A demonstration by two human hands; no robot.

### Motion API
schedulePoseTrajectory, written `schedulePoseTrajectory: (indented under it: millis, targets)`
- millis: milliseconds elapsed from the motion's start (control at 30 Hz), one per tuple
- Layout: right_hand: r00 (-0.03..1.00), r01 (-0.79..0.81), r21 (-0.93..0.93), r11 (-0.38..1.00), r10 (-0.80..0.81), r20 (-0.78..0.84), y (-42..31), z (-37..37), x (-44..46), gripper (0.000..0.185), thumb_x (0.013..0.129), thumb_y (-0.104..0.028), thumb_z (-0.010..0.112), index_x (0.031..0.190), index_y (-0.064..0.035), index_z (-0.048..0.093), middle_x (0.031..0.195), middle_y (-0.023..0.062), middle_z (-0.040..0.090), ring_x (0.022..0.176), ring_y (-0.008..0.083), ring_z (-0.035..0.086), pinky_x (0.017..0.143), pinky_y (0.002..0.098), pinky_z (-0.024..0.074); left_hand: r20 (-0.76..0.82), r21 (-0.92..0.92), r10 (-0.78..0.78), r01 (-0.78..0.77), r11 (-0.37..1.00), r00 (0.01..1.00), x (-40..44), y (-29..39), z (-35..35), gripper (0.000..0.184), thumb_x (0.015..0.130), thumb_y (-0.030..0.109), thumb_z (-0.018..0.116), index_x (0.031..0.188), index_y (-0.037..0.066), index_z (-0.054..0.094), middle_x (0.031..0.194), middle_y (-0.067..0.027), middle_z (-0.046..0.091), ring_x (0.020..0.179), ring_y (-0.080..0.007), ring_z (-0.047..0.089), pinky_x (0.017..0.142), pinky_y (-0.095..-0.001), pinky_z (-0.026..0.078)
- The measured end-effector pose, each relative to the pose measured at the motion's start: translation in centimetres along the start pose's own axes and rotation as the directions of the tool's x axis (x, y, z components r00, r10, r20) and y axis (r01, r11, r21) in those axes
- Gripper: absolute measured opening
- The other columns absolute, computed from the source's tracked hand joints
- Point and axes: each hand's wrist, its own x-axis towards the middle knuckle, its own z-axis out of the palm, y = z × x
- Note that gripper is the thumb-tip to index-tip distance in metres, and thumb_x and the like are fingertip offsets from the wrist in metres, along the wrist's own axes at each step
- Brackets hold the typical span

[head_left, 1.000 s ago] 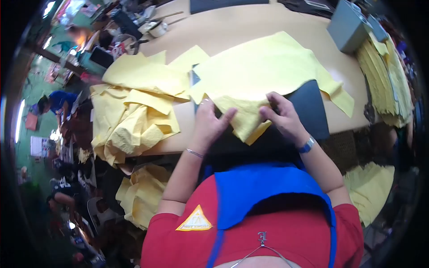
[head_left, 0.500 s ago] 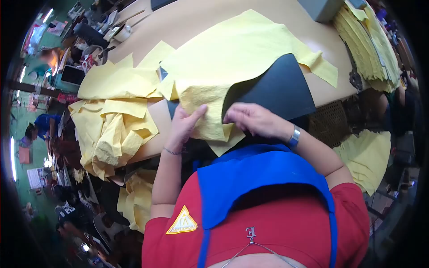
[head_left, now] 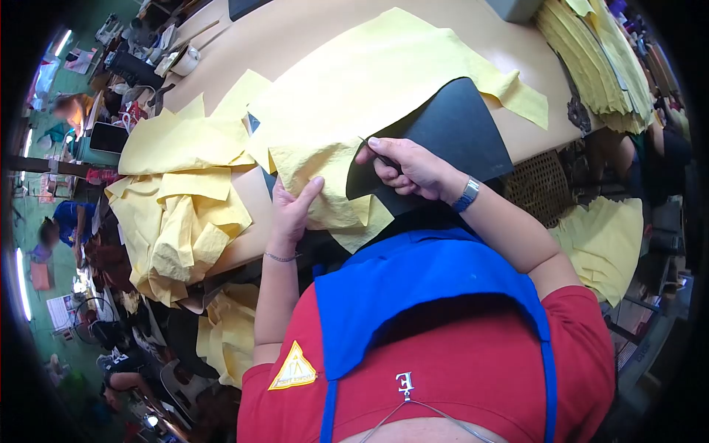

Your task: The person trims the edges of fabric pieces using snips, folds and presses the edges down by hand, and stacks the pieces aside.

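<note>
A large yellow sheet, like soft leather or thick cloth [head_left: 354, 81], lies over a dark flat board [head_left: 461, 129], its near part hanging past the table edge. My left hand [head_left: 294, 209] grips that near part, thumb on top and fingers hidden beneath. Closed around a small dark tool with a thin pointed tip [head_left: 363, 140] is my right hand [head_left: 410, 168], just right of the sheet's cut edge and above the board. Most of the tool is hidden by my fingers, so its exact kind cannot be made out.
Crumpled yellow pieces [head_left: 181, 214] heap at the table's left. A thick stack of yellow sheets [head_left: 583, 63] stands at the far right, near a grey box [head_left: 513, 9]. A white mug [head_left: 186, 60] sits at the back left. Other people work farther left.
My right hand has risen from the sheet's lower edge and turned, bringing the dark tip into view. My left hand keeps its hold on the sheet. The whole view has shifted slightly.
</note>
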Motion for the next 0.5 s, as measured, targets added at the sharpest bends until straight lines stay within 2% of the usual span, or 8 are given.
schedulePoseTrajectory:
  millis: [167,367,500]
  targets:
    - [0.999,0.036,-0.016,0.999,-0.036,0.004,0.58,-0.23,-0.24,0.036,0.106,-0.037,0.039,0.106,-0.0064,0.057,0.063,-0.0054,0.038,0.045,0.0016,0.026,0.038,0.0166,0.0246,-0.018,-0.029,0.014,-0.015,0.999,1.0,-0.06,-0.22,-0.1,0.045,0.089,0.002,0.066,0.132,0.002,0.051,0.124,-0.008,0.062,0.112,-0.0151,0.06,0.097,-0.0304,0.047]
    - [1.0,-0.012,-0.022,1.0,0.012,0.001,0.06,-0.04,-0.63,0.035,0.106,-0.037,0.04,0.104,-0.0063,0.057,0.062,-0.0051,0.038,0.046,0.0019,0.026,0.039,0.0168,0.0251,-0.018,-0.018,0.027,-0.027,0.999,0.999,0.03,-0.15,-0.06,0.045,0.089,0.001,0.066,0.132,0.002,0.051,0.124,-0.0079,0.062,0.111,-0.0152,0.06,0.097,-0.0306,0.047]
    - [0.999,0.042,-0.018,0.999,-0.042,-0.001,0.47,0.19,-0.07,0.036,0.106,-0.038,0.039,0.104,-0.0061,0.056,0.063,-0.0046,0.039,0.046,0.0018,0.027,0.038,0.0169,0.0253,-0.016,-0.022,0.009,-0.01,1.0,1.0,0.01,-0.28,-0.11,0.045,0.089,0.001,0.067,0.132,0.002,0.051,0.124,-0.0081,0.062,0.111,-0.0154,0.06,0.097,-0.0306,0.047]
